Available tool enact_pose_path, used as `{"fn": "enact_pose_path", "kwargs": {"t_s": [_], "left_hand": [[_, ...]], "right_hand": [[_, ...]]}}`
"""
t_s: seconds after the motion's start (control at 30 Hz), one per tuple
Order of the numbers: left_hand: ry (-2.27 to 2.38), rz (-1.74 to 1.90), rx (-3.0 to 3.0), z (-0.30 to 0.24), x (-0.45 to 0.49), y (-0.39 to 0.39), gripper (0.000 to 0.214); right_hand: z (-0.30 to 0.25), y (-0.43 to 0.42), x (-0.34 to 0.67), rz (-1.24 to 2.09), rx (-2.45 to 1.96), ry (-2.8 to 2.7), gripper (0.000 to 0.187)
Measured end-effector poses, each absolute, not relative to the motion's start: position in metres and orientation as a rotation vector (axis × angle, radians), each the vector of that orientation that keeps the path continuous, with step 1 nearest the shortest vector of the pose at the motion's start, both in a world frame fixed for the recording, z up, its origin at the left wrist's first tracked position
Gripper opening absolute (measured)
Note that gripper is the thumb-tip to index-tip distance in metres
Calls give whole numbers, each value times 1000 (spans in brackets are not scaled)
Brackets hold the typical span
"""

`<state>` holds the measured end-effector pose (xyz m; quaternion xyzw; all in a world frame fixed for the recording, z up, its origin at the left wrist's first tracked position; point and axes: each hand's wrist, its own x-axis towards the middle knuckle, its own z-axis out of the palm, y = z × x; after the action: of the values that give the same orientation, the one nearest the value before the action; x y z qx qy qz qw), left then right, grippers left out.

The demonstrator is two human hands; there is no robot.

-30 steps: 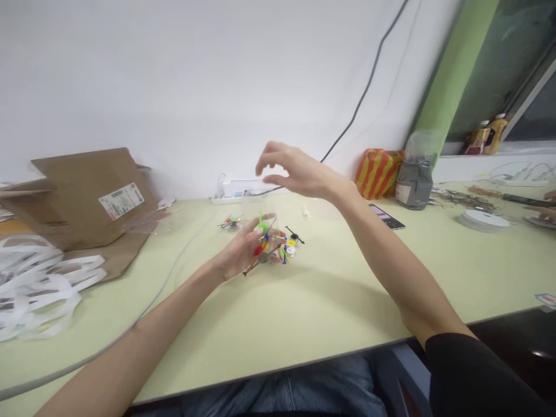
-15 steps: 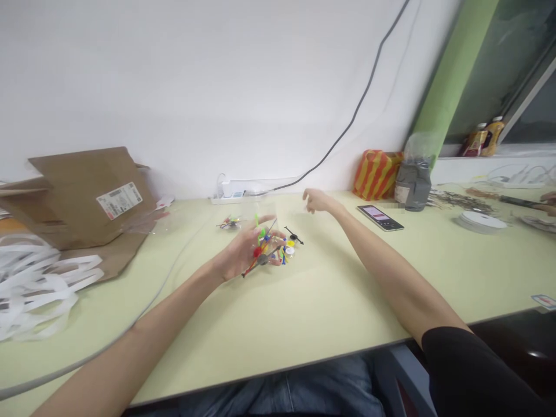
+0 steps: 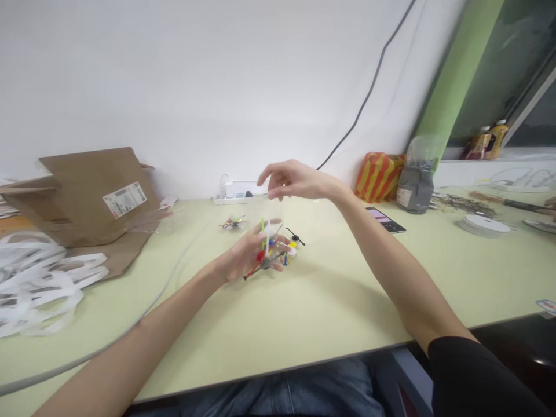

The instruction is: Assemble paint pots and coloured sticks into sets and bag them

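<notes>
Left hand (image 3: 245, 253) low over the counter (image 3: 330, 307), fingers curled around a clear cup (image 3: 270, 229), so narrow and holding. Cup tilted slightly and raised just off the counter, packed with colored sticks (image 3: 266, 246) in red, blue, yellow, green and black, some poking past the rim, with a dark stick slanting out low toward the left. Right hand (image 3: 299, 180) open and wide above the cup, holding nothing, fingertips (image 3: 263, 180) just beside the rim without touching. Near the cup, on the counter, a small cluster of colored pieces (image 3: 233, 223). Farther back against the wall, a white power strip (image 3: 232, 198), and to the right a phone (image 3: 384, 220), a striped bag (image 3: 379, 176), a gray bag (image 3: 414, 188) and a white tape roll (image 3: 482, 225). At the left end, a cardboard mailer (image 3: 93, 200) with a printed label, beside a heap of white paper strips (image 3: 37, 284). Across the counter's front left, a gray cable (image 3: 130, 330). At the far right edge, part of another person's hand (image 3: 551, 205), well apart from the cup
</notes>
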<state>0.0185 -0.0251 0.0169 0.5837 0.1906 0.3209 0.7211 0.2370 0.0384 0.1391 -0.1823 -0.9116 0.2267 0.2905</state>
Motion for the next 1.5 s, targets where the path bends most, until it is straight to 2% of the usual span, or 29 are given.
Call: {"fn": "enact_pose_path", "kwargs": {"t_s": [0.13, 0.23, 0.3, 0.37, 0.47, 0.67, 0.73, 0.83, 1.0, 1.1, 1.2, 1.33, 1.43, 1.5], "left_hand": [[380, 742, 1273, 18, 18, -25, 57], [316, 747, 1198, 19, 18, -26, 59], [282, 705, 1141, 19, 19, -27, 57], [300, 630, 1153, 20, 23, -31, 51], [481, 627, 1389, 22, 32, -40, 43], [960, 1092, 1917, 20, 49, -55, 50], [1014, 1214, 1944, 18, 49, -54, 44], [1010, 1343, 1959, 17, 45, -47, 30], [894, 1344, 1779, 14, 40, -36, 24], [815, 1349, 1641, 13, 40, -33, 22], [719, 1348, 1539, 13, 37, -31, 10], [712, 1301, 1652, 15, 33, -32, 26], [843, 1323, 1769, 15, 34, -35, 27], [897, 1353, 1826, 14, 36, -37, 29]], "right_hand": [[126, 39, 228, 550, -586, -2207, 44], [103, 28, 226, 882, -645, -2100, 57], [83, 13, 225, 1085, -648, -2017, 47], [64, -5, 224, 1095, -713, -1834, 35], [45, -28, 224, 1073, -811, -1568, 36], [26, -40, 222, 1004, -799, -1482, 38], [21, -39, 224, 991, -804, -1508, 40], [15, -35, 230, 983, -814, -1537, 41], [10, -27, 239, 1055, -728, -1526, 37], [8, -22, 240, 1061, -662, -1436, 24], [7, -21, 241, 1043, -589, -1424, 8], [9, -27, 240, 1030, -546, -1501, 28], [11, -31, 236, 993, -664, -1450, 22], [11, -33, 234, 1031, -735, -1490, 26]]}}
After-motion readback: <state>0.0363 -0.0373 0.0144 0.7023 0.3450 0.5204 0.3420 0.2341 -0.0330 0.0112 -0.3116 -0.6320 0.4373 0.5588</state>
